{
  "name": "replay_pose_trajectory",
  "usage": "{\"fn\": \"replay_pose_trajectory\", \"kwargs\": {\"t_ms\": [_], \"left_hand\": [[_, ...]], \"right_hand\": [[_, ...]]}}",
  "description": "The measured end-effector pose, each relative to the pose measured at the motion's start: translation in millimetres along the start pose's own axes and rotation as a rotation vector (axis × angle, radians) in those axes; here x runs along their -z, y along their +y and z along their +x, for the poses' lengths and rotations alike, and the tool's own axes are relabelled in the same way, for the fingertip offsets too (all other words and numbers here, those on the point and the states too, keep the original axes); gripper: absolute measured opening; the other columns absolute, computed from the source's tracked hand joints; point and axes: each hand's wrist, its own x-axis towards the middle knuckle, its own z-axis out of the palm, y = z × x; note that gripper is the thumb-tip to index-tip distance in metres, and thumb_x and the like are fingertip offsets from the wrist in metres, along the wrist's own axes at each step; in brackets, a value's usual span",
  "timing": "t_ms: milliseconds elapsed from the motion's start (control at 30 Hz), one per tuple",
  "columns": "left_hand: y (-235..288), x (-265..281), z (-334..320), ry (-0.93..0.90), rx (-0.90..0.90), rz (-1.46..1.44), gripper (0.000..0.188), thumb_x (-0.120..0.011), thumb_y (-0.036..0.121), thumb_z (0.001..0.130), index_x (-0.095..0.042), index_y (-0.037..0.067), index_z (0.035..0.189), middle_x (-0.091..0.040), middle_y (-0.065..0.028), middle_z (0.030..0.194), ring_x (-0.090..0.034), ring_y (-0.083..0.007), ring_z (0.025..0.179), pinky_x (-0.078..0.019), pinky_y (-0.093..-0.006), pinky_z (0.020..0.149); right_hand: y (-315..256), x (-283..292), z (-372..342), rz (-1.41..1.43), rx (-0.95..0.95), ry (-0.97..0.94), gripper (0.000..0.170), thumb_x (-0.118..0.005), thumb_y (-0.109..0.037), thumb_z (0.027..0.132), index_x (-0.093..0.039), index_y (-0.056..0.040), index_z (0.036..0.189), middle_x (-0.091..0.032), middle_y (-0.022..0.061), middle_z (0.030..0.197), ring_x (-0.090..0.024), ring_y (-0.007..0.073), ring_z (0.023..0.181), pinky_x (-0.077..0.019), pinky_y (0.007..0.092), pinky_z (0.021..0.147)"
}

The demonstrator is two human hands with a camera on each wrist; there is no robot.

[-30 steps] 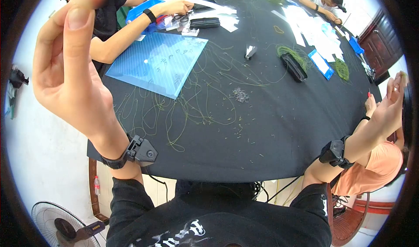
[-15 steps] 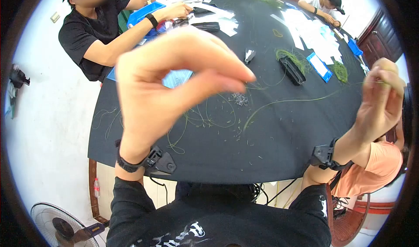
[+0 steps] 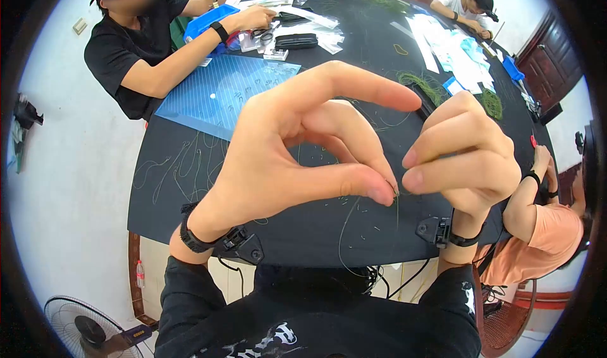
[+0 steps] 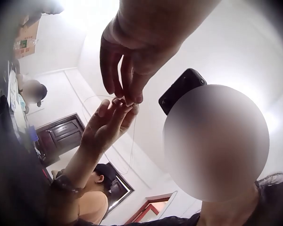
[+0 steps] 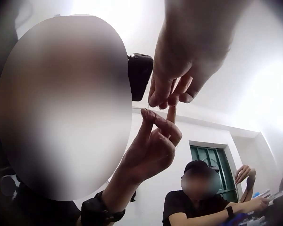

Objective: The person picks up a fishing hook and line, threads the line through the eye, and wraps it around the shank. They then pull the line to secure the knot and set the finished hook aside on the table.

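My left hand [image 3: 253, 149] is raised over the near part of the black table, its thumb and a finger pinching a thin green thread [image 3: 341, 238]. The index finger stretches above them, apart from the pinch. Below the fingertips the thread hangs in a long loop toward the table's front edge. Close on the right, my right hand [image 3: 471, 152] has curled fingers, thumb and forefinger pinched together beside the left fingertips. In the right wrist view, a fine strand shows between the fingertips of my left hand [image 5: 153, 153] and my right hand [image 5: 179, 80].
A blue striped board [image 3: 202, 96] lies at the left, with loose threads [image 3: 177, 168] beside it. Behind are a black pouch [image 3: 296, 41], scissors [image 3: 261, 37] and white papers [image 3: 455, 54]. Green thread bundles [image 3: 492, 105] lie at the right. Other people [image 3: 136, 48] sit around the table.
My left hand has come down from the upper left toward the middle and now pinches the thread. My right hand has moved in from the right edge, bringing the thread along.
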Motion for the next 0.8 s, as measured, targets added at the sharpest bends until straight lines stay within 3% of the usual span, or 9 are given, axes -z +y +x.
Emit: {"fn": "replay_pose_trajectory", "kwargs": {"t_ms": [333,767,800], "left_hand": [[-1.2,-2.8,-1.1,-0.02,0.019,-0.051,0.077,-0.081,0.017,0.059,-0.043,-0.013,0.119,-0.064,-0.0048,0.066,-0.062,-0.0149,0.069,-0.0462,-0.023,0.066],[-6.0,-4.0,-3.0,-0.012,0.092,-0.172,0.086,-0.082,0.015,0.06,-0.036,-0.012,0.127,-0.063,-0.0033,0.066,-0.062,-0.0125,0.068,-0.0445,-0.02,0.069],[-6.0,-4.5,-2.8,-0.012,0.115,-0.185,0.086,-0.082,0.015,0.06,-0.036,-0.012,0.127,-0.063,-0.0031,0.066,-0.062,-0.0122,0.068,-0.0443,-0.0199,0.07]], "right_hand": [[0.2,-7.2,-3.4,-0.002,0.097,0.017,0.02,-0.074,-0.019,0.066,-0.067,-0.0093,0.082,-0.058,0.0039,0.082,-0.051,0.0137,0.068,-0.039,0.0212,0.056],[-9.4,-12.4,-1.0,-0.121,0.107,0.023,0.02,-0.068,-0.023,0.073,-0.064,-0.0072,0.084,-0.057,0.0048,0.084,-0.052,0.0151,0.067,-0.0381,0.0226,0.056],[-10.9,-13.3,-0.2,-0.112,0.091,0.04,0.02,-0.069,-0.021,0.07,-0.064,-0.0064,0.083,-0.058,0.0049,0.083,-0.053,0.0154,0.066,-0.0394,0.0229,0.056]]}}
